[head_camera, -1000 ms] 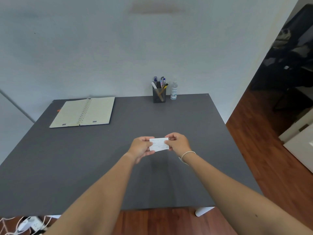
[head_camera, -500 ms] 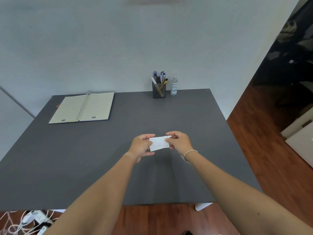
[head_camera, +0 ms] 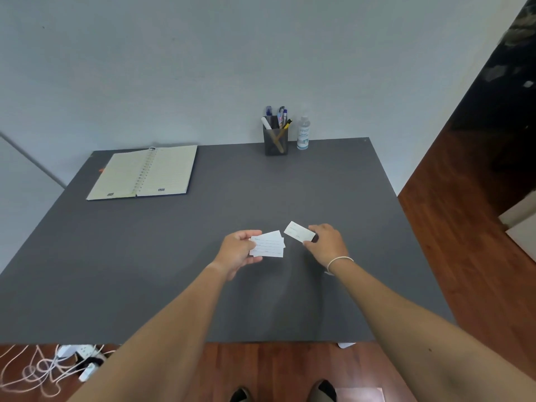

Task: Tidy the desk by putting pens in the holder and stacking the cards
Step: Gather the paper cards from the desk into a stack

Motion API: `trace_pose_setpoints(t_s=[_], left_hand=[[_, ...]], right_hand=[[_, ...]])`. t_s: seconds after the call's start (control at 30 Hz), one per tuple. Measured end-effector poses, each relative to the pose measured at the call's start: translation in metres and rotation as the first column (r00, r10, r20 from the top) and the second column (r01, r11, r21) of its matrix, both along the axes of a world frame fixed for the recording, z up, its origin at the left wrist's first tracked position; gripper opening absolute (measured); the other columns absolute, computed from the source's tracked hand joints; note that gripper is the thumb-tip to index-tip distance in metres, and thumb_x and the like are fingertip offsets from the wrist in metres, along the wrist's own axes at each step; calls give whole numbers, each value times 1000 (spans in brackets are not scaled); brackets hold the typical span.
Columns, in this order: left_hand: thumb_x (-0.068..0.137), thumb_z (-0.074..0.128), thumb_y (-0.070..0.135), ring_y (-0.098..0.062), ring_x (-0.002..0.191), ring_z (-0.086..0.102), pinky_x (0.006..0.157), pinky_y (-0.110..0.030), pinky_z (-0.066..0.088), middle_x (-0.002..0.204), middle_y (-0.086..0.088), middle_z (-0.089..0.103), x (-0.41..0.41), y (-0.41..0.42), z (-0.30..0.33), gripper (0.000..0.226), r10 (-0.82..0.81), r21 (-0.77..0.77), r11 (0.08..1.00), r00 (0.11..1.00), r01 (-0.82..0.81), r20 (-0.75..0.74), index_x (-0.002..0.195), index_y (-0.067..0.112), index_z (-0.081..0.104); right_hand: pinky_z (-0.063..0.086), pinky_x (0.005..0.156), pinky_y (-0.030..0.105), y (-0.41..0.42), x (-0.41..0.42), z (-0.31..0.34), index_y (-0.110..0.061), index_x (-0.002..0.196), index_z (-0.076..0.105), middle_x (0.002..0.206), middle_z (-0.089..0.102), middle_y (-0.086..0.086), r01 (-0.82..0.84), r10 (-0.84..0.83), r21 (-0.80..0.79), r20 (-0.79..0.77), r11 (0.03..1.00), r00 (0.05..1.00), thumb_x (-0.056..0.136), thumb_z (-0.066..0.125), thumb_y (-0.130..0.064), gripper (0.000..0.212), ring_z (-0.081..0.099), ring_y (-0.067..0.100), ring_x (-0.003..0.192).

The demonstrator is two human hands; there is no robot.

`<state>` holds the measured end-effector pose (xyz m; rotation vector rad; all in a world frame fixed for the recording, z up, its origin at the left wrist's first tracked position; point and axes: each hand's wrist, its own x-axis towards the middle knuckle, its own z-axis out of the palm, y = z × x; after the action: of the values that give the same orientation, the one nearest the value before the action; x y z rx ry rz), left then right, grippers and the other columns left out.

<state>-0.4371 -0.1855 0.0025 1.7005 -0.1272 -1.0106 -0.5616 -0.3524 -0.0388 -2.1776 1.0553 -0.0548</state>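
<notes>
A moment earlier both hands had been pinched on one small bundle of cards held between them; by this point the bundle had come apart. The left hand (head_camera: 236, 252) was curled around a slightly fanned stack of cards (head_camera: 268, 245), thumb on top and fingers beneath, holding them above the surface (head_camera: 174, 256). The right hand (head_camera: 326, 242) had drawn off to the side with a single card (head_camera: 298, 232) nipped by its near end between thumb and fingertips. The two lots were near each other but no longer touching.

To my eye that meant the squaring-up was not finished: one card was being re-seated, probably to go back on the pile the right way round. The pens (head_camera: 278, 117) already stood in the holder (head_camera: 275, 142) at the far edge, beside a small bottle (head_camera: 303, 133), so only the cards seemed to be left.

The stack's long axis ran roughly left to right, its free short edges pointing toward the right hand and not quite aligned. The single card lay slantwise, its long axis running from far-left down to near-right, its free end aimed up and away toward the holder.
</notes>
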Motion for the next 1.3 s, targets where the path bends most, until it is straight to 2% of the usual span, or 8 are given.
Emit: trace_pose_setpoints(t_s=[0.1, 0.2, 0.37, 0.6, 0.8, 1.0, 1.2, 1.3], left_hand=[[89, 41, -6, -23, 93, 60, 71, -28, 58, 114, -11, 55, -1, 3, -1, 36, 24, 12, 1000, 1000, -25, 10, 114, 13, 59], [88, 41, -6, -22, 92, 58, 67, -25, 58, 114, -9, 52, -1, 5, -1, 35, 36, 24, 999, 999, -37, 28, 109, 14, 60], [88, 41, -6, -24, 94, 57, 63, -22, 58, 112, -9, 52, -3, 6, -2, 32, 52, 40, 998, 998, -54, 37, 105, 13, 61], [88, 41, -7, -25, 95, 58, 63, -22, 59, 113, -11, 53, -7, 4, -8, 32, 75, 67, 995, 997, -77, 28, 105, 11, 61], [87, 41, -6, -25, 97, 59, 68, -26, 58, 116, -13, 55, -7, 2, -11, 32, 75, 75, 994, 997, -77, 23, 102, 13, 62], [87, 40, -7, -26, 97, 58, 71, -29, 56, 114, -13, 54, -8, -3, -12, 33, 71, 86, 994, 997, -73, 24, 102, 12, 61], [87, 39, -8, -25, 97, 58, 72, -29, 56, 113, -12, 55, -8, -6, -12, 34, 64, 96, 993, 998, -67, 28, 104, 11, 61], [87, 39, -8, -26, 98, 58, 73, -30, 56, 116, -13, 53, -9, -7, -12, 33, 61, 97, 993, 998, -63, 26, 104, 11, 61]], right_hand=[[33, 105, 35, -1, 3, -4, -14, 137, 43, 139, 43, 8, -24, 19, -66, -78, 998, 997, 86, 58, -27, 55, 37, 30, 126], [34, 102, 35, -2, 6, -8, -13, 135, 43, 136, 44, 8, -35, 19, -125, -124, 992, 992, 85, 59, -33, 57, 37, 30, 123], [38, 95, 36, -2, 9, -14, -11, 121, 56, 122, 48, 10, -48, 20, -204, -133, 978, 991, 85, 60, -33, 42, 41, 30, 114], [41, 89, 37, 2, 14, -15, -6, 111, 60, 117, 50, 12, -18, 1, -172, -97, 985, 995, 86, 58, -20, 28, 43, 31, 110], [42, 84, 36, 1, 11, -17, -4, 97, 62, 109, 54, 14, 59, -59, -9, 48, 998, 997, 83, 57, -7, 16, 47, 30, 104], [39, 71, 28, -6, 5, -16, -9, 91, 58, 98, 60, 9, 151, -181, 206, 134, 967, 974, 79, 61, -6, 13, 53, 24, 84], [37, 56, 21, -10, 0, -16, -16, 81, 55, 81, 56, -1, 170, -227, 299, 167, 939, 959, 76, 65, -7, 15, 51, 17, 71], [36, 55, 17, -10, 0, -15, -18, 79, 57, 75, 55, -4, 164, -230, 314, 183, 935, 956, 75, 66, -7, 14, 51, 14, 68]])
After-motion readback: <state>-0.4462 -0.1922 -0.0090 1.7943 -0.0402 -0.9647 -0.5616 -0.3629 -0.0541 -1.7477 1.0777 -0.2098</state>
